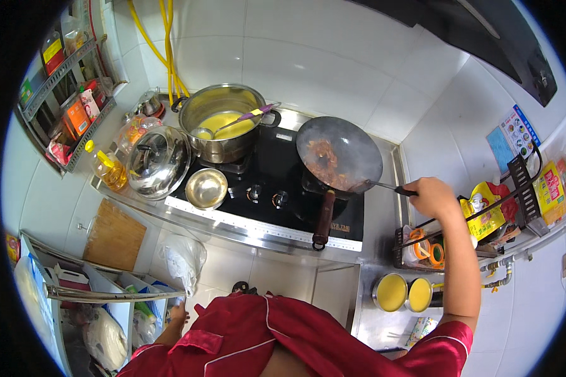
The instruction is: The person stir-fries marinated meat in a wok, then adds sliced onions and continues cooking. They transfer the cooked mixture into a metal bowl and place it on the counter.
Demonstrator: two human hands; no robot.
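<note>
My right hand [431, 198] grips the black handle of a metal cooking spatula [387, 185], whose far end reaches into a dark wok [358, 141]. Browned, saucy pieces of food [328, 162] lie in the steaming wok, and its wooden handle [324, 219] points towards me. My left hand [178, 313] hangs low at my side, close to a shelf rail and a white plastic bag [181, 254]; whether it touches either is unclear. Left of the wok, a steel stockpot [219, 151] contains yellow liquid [231, 123] and a purple-handled ladle [257, 112].
A glass lid [158, 162], a steel bowl [206, 188] and an oil bottle [108, 169] stand left on the black cooktop [273, 155] and counter. Two containers of yellow liquid [391, 292] sit at right, below a black condiment rack [401, 247]. A range hood [471, 42] overhangs.
</note>
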